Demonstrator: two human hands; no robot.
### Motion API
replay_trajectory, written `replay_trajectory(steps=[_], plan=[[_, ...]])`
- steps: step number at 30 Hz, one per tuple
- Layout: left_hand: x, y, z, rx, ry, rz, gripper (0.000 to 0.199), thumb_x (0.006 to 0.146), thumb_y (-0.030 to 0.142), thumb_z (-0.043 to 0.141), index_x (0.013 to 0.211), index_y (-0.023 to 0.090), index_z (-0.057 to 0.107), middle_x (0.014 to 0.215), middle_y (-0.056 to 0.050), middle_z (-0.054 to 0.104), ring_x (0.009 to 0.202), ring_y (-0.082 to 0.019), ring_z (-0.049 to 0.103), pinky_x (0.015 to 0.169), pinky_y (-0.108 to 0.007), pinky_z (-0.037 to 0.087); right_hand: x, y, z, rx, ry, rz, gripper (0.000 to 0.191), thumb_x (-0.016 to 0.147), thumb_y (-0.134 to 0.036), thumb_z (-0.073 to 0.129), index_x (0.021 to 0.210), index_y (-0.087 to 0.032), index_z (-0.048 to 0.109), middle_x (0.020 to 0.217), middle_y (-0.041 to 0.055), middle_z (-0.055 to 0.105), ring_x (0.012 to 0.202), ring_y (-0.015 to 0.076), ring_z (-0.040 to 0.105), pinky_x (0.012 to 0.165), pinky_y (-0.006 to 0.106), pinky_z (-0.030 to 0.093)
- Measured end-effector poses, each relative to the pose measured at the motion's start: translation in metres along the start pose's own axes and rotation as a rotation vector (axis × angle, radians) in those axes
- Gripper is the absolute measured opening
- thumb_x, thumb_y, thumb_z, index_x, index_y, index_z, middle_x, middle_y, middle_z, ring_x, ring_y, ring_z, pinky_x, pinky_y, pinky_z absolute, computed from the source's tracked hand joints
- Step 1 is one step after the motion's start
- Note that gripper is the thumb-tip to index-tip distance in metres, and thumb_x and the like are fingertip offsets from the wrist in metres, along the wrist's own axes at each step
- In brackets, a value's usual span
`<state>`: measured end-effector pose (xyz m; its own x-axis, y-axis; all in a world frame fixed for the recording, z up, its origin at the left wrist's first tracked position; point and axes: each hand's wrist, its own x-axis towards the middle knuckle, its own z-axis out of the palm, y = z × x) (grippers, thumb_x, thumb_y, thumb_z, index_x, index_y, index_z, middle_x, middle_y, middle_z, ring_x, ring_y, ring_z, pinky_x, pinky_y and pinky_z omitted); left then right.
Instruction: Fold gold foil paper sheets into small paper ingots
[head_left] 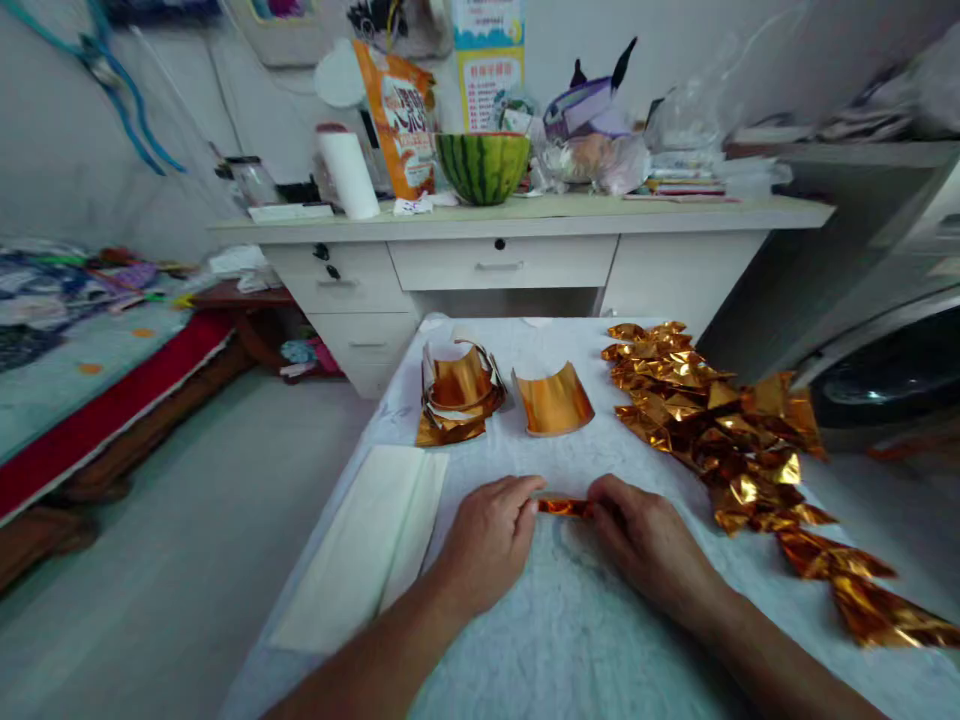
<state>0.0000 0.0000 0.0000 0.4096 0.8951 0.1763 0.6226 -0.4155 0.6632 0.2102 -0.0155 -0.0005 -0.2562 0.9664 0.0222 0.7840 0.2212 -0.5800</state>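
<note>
A narrow folded strip of orange-gold foil (564,507) stretches between my two hands over the cloth-covered table. My left hand (499,535) pinches its left end with thumb and fingers. At the right end, my right hand (645,540) grips it with closed fingers. Beyond the hands lies a curved gold foil sheet (555,402). To its left is a stack of curled gold foil and pale paper (459,392). A large pile of folded gold foil pieces (712,420) spreads along the table's right side. White paper sheets (360,550) lie beside my left forearm.
Behind the table stands a white desk (502,262) holding a cut watermelon (483,167), an orange bag (397,120), a white roll (349,172) and plastic bags. A bed (112,370) is at left, a washing machine (892,350) at right.
</note>
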Motion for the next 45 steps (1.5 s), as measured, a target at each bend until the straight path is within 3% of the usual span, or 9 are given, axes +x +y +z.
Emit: replay_trajectory(steps=[8, 19, 31, 39, 45], plan=[[0.0, -0.002, 0.004, 0.01, 0.078, 0.03, 0.035, 0.081, 0.006, 0.048, 0.111, 0.015, 0.064, 0.105, -0.007, 0.072, 0.095, -0.02, 0.068, 0.088, -0.033, 0.053, 0.0, -0.002, 0.002, 0.043, 0.01, -0.037, 0.017, 0.092, -0.025, 0.04, 0.083, -0.021, 0.054, 0.068, 0.0001, 0.061, 0.059, 0.0155, 0.056, 0.056, 0.026, 0.036], [0.001, 0.003, 0.003, 0.015, 0.069, -0.008, 0.023, 0.091, 0.015, 0.047, 0.095, 0.019, 0.069, 0.088, -0.003, 0.071, 0.083, -0.017, 0.066, 0.077, -0.029, 0.05, 0.0, -0.002, 0.005, 0.043, 0.051, -0.067, 0.011, 0.089, -0.021, 0.046, 0.082, -0.021, 0.054, 0.069, -0.0006, 0.061, 0.06, 0.0141, 0.056, 0.057, 0.024, 0.037], [0.0, -0.005, 0.011, 0.145, 0.088, 0.062, 0.027, 0.092, 0.014, 0.045, 0.103, 0.019, 0.069, 0.094, -0.006, 0.076, 0.085, -0.019, 0.071, 0.082, -0.031, 0.056, 0.001, 0.003, 0.007, 0.049, 0.067, -0.092, 0.015, 0.094, -0.026, 0.043, 0.087, -0.021, 0.055, 0.074, 0.0006, 0.064, 0.064, 0.0158, 0.06, 0.059, 0.026, 0.039], [0.001, -0.002, 0.011, 0.19, 0.054, 0.056, 0.025, 0.09, 0.011, 0.046, 0.099, 0.019, 0.067, 0.09, -0.006, 0.075, 0.084, -0.02, 0.071, 0.08, -0.031, 0.056, 0.001, 0.006, 0.009, 0.055, 0.057, -0.122, 0.011, 0.096, -0.025, 0.041, 0.095, -0.022, 0.052, 0.08, 0.0018, 0.066, 0.07, 0.017, 0.062, 0.063, 0.027, 0.042], [0.0, -0.002, 0.012, 0.157, 0.069, 0.08, 0.028, 0.091, 0.012, 0.043, 0.11, 0.02, 0.061, 0.096, -0.005, 0.074, 0.088, -0.019, 0.069, 0.081, -0.03, 0.053, 0.001, 0.006, 0.01, 0.102, 0.057, -0.147, 0.005, 0.096, -0.023, 0.04, 0.1, -0.023, 0.044, 0.077, 0.0003, 0.063, 0.065, 0.0161, 0.06, 0.058, 0.025, 0.04]])
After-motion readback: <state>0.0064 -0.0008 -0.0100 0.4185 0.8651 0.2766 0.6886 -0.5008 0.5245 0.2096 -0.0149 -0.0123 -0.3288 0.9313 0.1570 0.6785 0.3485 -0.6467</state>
